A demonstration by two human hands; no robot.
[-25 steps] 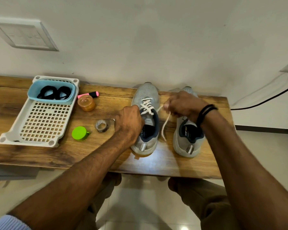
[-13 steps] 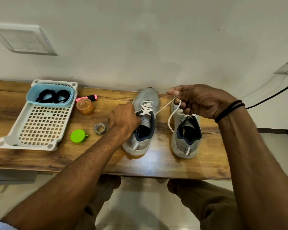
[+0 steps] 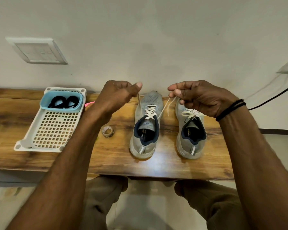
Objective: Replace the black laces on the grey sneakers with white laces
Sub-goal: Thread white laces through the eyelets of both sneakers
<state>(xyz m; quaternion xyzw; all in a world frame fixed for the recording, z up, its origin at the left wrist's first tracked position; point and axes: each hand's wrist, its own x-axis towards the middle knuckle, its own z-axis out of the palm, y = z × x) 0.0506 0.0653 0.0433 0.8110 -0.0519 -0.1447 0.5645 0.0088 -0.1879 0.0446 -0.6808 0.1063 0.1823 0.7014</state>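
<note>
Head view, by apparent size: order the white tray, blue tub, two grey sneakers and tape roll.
1. white tray
2. sneaker nearer the tray and other sneaker, too alike to rank
3. blue tub
4. tape roll

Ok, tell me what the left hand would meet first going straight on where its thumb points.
Likely the right hand: the thumb of the left hand points across the gap at those fingertips. Depth is unclear, so it might pass.

The left sneaker (image 3: 145,130) and right sneaker (image 3: 190,135) stand side by side on the table (image 3: 165,165), toes toward the wall (image 3: 156,39). Left of them lies a tape roll (image 3: 108,131), then a tray (image 3: 53,131) holding a tub (image 3: 44,103) of laces (image 3: 63,101) at its far end.
</note>
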